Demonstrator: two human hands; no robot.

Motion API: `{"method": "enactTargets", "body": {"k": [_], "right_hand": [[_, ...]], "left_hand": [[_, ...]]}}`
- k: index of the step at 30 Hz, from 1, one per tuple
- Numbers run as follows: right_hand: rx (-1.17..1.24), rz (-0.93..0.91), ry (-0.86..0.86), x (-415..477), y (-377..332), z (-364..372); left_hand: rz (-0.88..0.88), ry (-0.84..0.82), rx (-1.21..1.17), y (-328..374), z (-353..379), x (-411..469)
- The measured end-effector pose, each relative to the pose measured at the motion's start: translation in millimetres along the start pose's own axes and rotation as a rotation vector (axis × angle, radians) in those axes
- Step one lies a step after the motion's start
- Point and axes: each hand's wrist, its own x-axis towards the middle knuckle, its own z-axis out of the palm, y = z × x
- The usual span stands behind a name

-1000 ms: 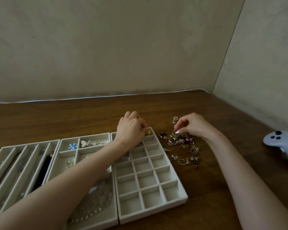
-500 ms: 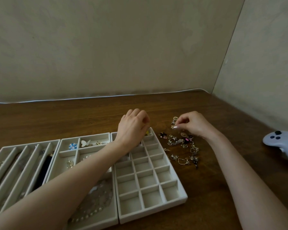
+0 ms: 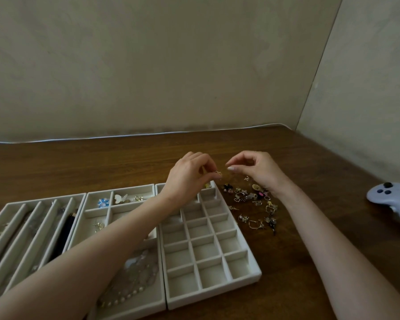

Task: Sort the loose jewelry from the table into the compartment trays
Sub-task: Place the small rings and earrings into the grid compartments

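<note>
1. Left hand (image 3: 189, 179) raised over the far end of the grid tray (image 3: 215, 292); thumb and forefinger pinch a small gold piece (image 3: 218, 179); other fingers curled in.
2. Right hand (image 3: 256, 169) hovers just beside it, above the loose pile (image 3: 252, 200); fingers curled, thumb and forefinger tips close together; nothing visible between them; cannot tell whether they hold anything.
3. Sorted so far:
   - middle tray (image 3: 120, 189) holds a blue flower (image 3: 102, 202), a white butterfly (image 3: 120, 198), a small gold item (image 3: 138, 198) and a pearl necklace (image 3: 125, 295) in its large near cell;
   - slotted tray (image 3: 44, 199) has a dark strap-like item (image 3: 65, 232); other contents too faint to name;
   - grid tray shows one yellow piece (image 3: 207, 185) in its far right cell; no other piece visible there.
4. Left to do: the loose pile, many small gold and dark pieces, lies on the table (image 3: 282, 296) just right of the grid tray; judged under halfway, small pieces mostly unsorted.
5. Controller (image 3: 393, 202) at the right edge; not involved.
</note>
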Motion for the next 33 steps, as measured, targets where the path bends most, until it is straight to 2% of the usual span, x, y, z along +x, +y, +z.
{"method": "enactTargets", "body": {"k": [2, 4, 6, 9, 14, 24, 33], "right_hand": [[-0.158, 0.001, 0.129, 4, 9, -6], [-0.253, 0.046, 0.187, 6, 19, -11], [-0.319, 0.099, 0.2, 8, 27, -14], [-0.431, 0.135, 0.17, 8, 32, -12], [-0.569, 0.158, 0.158, 7, 32, -9], [-0.596, 0.165, 0.147, 8, 34, -3], [-0.597, 0.136, 0.159, 9, 35, -2]], "left_hand": [[-0.036, -0.008, -0.004, 0, -5, 2], [-0.079, -0.033, 0.009, -3, -14, 6], [-0.141, -0.085, 0.049, -9, -26, 12], [-0.228, -0.255, 0.078, -14, -45, 16], [-0.216, -0.481, 0.129, -16, -53, 14], [-0.207, -0.493, 0.217, -20, -40, 7], [-0.069, -0.552, 0.454, -22, -38, 7]]}}
